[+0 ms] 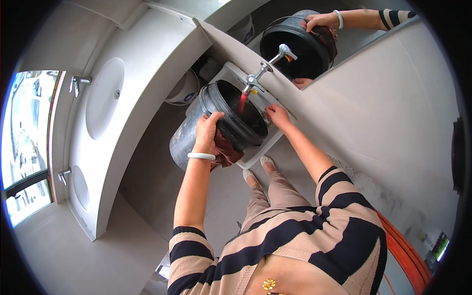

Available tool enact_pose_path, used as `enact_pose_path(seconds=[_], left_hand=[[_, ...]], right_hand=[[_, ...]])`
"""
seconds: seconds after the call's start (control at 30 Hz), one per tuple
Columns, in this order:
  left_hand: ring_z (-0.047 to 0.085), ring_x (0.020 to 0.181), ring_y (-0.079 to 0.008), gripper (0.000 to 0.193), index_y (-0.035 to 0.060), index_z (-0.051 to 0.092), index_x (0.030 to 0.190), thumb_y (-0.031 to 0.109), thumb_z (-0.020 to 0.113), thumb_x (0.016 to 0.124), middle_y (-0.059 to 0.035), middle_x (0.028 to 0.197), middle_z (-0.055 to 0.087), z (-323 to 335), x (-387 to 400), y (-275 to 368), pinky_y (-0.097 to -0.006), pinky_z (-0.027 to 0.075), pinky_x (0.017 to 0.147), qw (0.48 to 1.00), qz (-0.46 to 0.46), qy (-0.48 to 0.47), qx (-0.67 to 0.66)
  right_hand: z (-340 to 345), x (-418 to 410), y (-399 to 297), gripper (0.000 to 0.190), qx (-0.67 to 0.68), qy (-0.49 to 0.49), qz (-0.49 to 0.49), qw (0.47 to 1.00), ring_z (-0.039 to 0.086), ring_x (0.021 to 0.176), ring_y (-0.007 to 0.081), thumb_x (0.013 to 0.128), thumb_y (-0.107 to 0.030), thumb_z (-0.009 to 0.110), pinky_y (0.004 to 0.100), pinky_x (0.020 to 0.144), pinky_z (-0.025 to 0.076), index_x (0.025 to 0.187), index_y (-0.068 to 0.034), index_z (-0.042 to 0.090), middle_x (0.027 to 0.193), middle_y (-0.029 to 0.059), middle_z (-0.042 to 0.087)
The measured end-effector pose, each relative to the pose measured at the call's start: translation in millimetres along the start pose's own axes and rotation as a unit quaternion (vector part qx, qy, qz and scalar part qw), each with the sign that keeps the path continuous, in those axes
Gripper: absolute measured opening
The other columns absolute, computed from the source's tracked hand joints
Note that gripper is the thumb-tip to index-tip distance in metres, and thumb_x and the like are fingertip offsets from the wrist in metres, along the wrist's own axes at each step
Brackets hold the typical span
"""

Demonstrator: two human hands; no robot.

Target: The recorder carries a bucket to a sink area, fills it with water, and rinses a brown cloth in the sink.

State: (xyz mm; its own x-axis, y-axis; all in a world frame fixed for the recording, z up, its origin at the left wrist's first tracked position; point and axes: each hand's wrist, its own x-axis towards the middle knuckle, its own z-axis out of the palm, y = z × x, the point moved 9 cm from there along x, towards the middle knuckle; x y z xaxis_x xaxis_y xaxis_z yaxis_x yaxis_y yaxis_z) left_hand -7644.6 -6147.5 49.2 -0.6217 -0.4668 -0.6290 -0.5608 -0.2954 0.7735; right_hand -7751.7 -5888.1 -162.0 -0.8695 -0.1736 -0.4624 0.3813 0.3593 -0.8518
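Note:
A black plastic bucket [188, 127] lies tilted over a white floor-level basin [271, 142], its mouth under a metal tap [252, 83]. From the tap's spout a red tube [243, 102] points into the bucket. My left hand [207, 129] grips the bucket's side near the rim, thumb on top. Under that hand a reddish-brown cloth [226, 149] hangs against the bucket. My right hand [277, 116] is by the far side of the bucket's mouth, above the basin; whether its fingertips hold anything is unclear.
A mirror [354, 48] on the wall reflects the bucket and an arm. Left stands a white counter [129, 99] with two sunken washbasins [107, 97] and taps. Beneath it is a white bucket [184, 88]. An orange-red curved object [402, 250] is at lower right.

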Motion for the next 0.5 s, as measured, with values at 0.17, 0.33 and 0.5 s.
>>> enact_pose_path(seconds=[0.17, 0.33, 0.5], left_hand=[[0.059, 0.071, -0.0164, 0.035, -0.0035, 0.056, 0.092, 0.019, 0.074, 0.072, -0.008, 0.082, 0.06, 9, -4, 11, -0.0281, 0.049, 0.065, 0.999, 0.008, -0.017, -0.03], [0.057, 0.069, -0.0153, 0.034, -0.0023, 0.056, 0.09, 0.019, 0.075, 0.071, -0.0066, 0.08, 0.058, -6, -4, 8, -0.0275, 0.047, 0.062, 1.0, 0.008, -0.001, -0.015], [0.056, 0.068, -0.0147, 0.034, -0.0019, 0.056, 0.089, 0.02, 0.075, 0.071, -0.0056, 0.079, 0.056, -9, -6, 6, -0.0278, 0.047, 0.061, 1.0, 0.001, -0.002, -0.024]], right_hand=[[-12, -18, 15, 0.023, -0.21, 0.016, 0.038, 0.977, 0.066, 0.089, 0.0312, 0.083, -0.025, 0.064, 0.0397, 0.077, 0.051, 0.096, -0.007, 0.068, 0.09, 0.0158, 0.069], [-17, -36, -65, 0.02, -0.095, 0.094, -0.104, 0.985, 0.066, 0.088, 0.0303, 0.083, -0.018, 0.064, 0.0373, 0.077, 0.051, 0.098, -0.005, 0.066, 0.092, 0.0153, 0.069], [-33, -60, -146, 0.016, 0.008, 0.109, -0.203, 0.973, 0.065, 0.083, 0.0273, 0.084, -0.012, 0.062, 0.0338, 0.075, 0.052, 0.097, -0.003, 0.063, 0.088, 0.0133, 0.067]])
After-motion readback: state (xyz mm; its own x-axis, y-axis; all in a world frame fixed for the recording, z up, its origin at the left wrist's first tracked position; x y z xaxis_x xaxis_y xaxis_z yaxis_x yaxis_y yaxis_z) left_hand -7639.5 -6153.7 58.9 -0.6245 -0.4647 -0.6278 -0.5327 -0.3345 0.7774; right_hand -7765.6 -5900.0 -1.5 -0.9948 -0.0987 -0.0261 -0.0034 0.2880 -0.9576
